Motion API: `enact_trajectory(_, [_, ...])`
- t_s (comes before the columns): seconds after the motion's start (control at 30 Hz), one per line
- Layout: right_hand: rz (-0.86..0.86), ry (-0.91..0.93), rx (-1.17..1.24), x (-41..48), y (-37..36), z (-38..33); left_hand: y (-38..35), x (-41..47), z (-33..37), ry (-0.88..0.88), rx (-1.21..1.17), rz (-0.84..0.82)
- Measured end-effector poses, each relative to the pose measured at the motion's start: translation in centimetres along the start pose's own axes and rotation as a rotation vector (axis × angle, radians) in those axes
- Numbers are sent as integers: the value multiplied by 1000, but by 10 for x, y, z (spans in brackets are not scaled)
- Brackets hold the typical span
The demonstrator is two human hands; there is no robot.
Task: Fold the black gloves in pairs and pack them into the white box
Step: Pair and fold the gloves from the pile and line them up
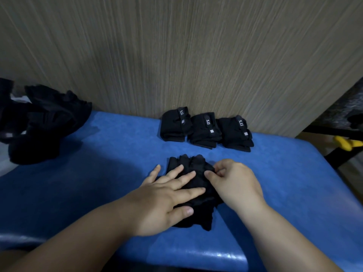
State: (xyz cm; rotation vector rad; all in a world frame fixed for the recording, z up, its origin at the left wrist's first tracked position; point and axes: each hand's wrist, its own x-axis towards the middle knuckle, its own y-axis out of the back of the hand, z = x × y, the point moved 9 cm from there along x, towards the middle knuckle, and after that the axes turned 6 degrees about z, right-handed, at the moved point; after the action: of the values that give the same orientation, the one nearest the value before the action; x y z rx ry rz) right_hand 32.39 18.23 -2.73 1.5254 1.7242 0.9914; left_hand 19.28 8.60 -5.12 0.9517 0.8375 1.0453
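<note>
Left hand [167,195] presses flat, fingers straight, on the black gloves [196,165] near the front edge of the blue padded table [117,154]; right hand [235,179] apparently pinches their crumpled fabric.

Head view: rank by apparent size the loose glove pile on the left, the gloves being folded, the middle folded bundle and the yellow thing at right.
1. loose glove pile
2. gloves being folded; nearer the camera and partly covered, so this lead is unsure
3. middle folded bundle
4. yellow thing, cut by the frame edge
</note>
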Motion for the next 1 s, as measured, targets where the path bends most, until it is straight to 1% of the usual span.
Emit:
enact_trajectory(0.13, [65, 1, 57, 3, 6, 1, 0, 0, 0, 7, 23, -12])
enact_trajectory(0.23, [78, 34, 71, 3, 6, -3, -1, -1, -1, 32, 26, -17])
enact_trajectory(0.3, [79, 38, 131, 4, 9, -3, 0, -3, -2, 63, 16, -13])
enact_trajectory(0.37, [25, 9, 149, 7, 12, 2, 3, -5, -4, 103, 5, -2])
enact_trajectory(0.43, [-81, -6, 101, 7, 10, 7, 8, -7, -6, 116, 15, 49])
enact_trajectory(0.53, [-239, -26, 135, -1, 5, 9, 25, -6, -2, 83, 15, 228])
enact_trajectory(0.6, [-300, -35, 136, -6, 3, 8, 32, -4, 0, 66, -28, 309])
enact_trajectory(0.67, [-301, -31, 88, -8, 3, 8, 29, -1, 1, 56, -52, 290])
enact_trajectory(0.73, [-288, -29, 69, -8, 4, 9, 17, 2, 2, 48, -28, 192])
enact_trajectory(0.8, [-294, -36, 101, -9, 3, 8, 9, 3, 1, 60, -6, 123])
enact_trajectory(0.9, [-333, -50, 269, -12, 1, 3, 7, 4, -1, 59, -19, 123])
enact_trajectory(1.0, [-318, -42, 475, -12, 1, -4, 8, 3, -3, 61, -32, 155])
